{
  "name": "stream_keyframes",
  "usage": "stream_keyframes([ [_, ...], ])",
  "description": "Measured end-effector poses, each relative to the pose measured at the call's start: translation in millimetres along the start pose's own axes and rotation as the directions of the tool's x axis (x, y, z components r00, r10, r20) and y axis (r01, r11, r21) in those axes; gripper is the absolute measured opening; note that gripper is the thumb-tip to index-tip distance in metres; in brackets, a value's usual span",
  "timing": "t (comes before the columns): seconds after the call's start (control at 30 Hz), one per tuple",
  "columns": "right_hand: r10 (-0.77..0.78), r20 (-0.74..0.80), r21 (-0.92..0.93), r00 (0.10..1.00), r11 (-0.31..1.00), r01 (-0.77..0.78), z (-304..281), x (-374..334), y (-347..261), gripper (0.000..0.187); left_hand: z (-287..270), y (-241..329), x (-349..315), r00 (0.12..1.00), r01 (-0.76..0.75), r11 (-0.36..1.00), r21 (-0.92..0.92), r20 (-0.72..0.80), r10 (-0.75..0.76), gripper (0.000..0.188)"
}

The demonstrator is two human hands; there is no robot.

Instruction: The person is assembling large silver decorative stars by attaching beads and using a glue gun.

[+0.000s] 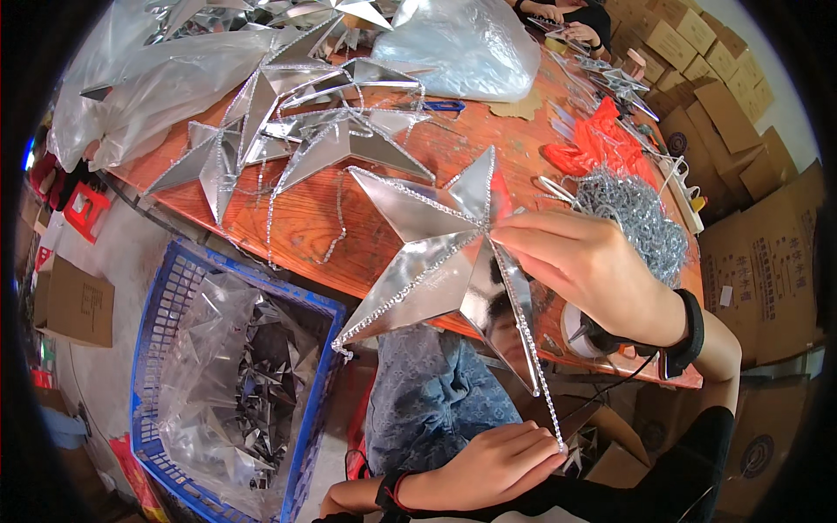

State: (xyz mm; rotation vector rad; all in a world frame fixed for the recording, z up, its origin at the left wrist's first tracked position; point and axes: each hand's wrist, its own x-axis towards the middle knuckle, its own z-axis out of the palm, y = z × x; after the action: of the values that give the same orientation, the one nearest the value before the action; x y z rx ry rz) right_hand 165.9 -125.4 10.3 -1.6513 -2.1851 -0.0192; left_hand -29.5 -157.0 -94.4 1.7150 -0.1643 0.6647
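A mirrored silver star (423,283) with raised points leans over the table's near edge, above my lap. Rows of sparkling rhinestone trim (397,302) run along its ridges. My right hand (584,266) is closed at the star's centre, its fingertips pinching the trim where the rows meet. From there a strip passes down over a lower point, and its loose end hangs past the tip. Low in the view, my left hand (493,466) pinches that end between thumb and fingers and holds the strip taut. Part of the star's right side is hidden behind my right hand.
More silver stars (344,144) with trim lie on the orange table (301,227). A blue basket (327,305) of silver pieces stands at left. Tangled silver trim (632,213), a red bag (602,139) and a white roll (580,331) are at right. Another person's hands (575,32) work at the far end.
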Motion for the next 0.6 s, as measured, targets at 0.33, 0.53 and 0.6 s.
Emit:
stream_keyframes([
  [0.33, -0.027, 0.024, -0.027, 0.999, 0.999, 0.027, 0, -1, 2, 0.023, 6, -4, -11, 0.993, 0.121, 0.992, -0.038, -0.008, -0.121, 0.011],
  [0.53, -0.015, 0.032, -0.013, 0.999, 1.0, 0.015, 1, -2, 2, 0.022, 7, -9, -13, 0.987, 0.158, 0.987, -0.028, 0.002, -0.158, 0.009],
  [0.6, -0.022, 0.028, -0.002, 0.999, 1.0, 0.022, 2, -2, 3, 0.022, 6, -9, -13, 0.987, 0.161, 0.987, -0.026, -0.01, -0.161, 0.007],
])
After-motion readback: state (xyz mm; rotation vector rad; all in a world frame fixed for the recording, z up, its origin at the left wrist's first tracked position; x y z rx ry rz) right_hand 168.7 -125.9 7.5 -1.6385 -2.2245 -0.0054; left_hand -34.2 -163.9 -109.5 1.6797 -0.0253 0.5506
